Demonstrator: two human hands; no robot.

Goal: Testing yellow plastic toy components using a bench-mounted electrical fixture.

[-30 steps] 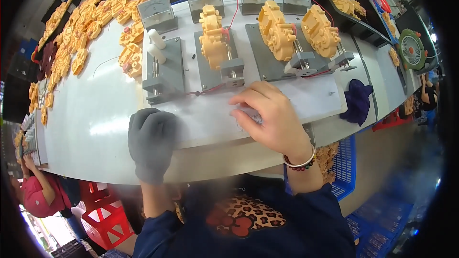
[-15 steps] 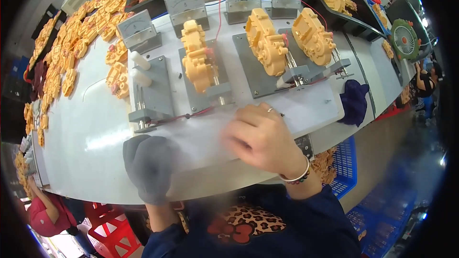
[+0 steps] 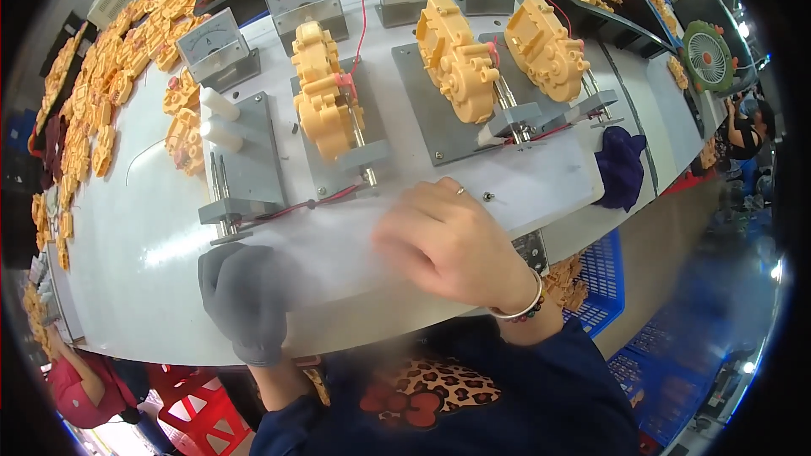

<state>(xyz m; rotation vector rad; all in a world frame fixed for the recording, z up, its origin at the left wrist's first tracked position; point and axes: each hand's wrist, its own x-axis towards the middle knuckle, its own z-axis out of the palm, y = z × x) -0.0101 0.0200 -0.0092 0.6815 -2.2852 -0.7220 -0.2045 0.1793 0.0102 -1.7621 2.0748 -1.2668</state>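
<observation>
My left hand [image 3: 245,300], in a grey glove, hovers at the bench's front edge, below a grey test fixture [image 3: 262,139] with two white posts and no housing on it. Its fingers are bunched and blurred. My bare right hand [image 3: 456,245] is over the white board, fingers curled in; blur hides whether anything lies between them. Beyond it a yellow plastic gearbox housing [image 3: 325,105] with a red wire sits upright on a fixture. Two more yellow housings, one in the middle [image 3: 460,63] and one at right [image 3: 549,51], stand on fixtures with metal rods.
Several needle meters, one of them a white-faced meter [image 3: 302,0], line the back. Yellow housings [image 3: 106,76] are heaped at left. Black trays [image 3: 634,38] hold more. A purple cloth [image 3: 621,167], a green fan [image 3: 708,57] and a blue crate [image 3: 604,283] are at right. Other people are farther off.
The whole view has shifted slightly, so the bench things sit farther left and up. Both hands stay in nearly the same places over the bench, still blurred.
</observation>
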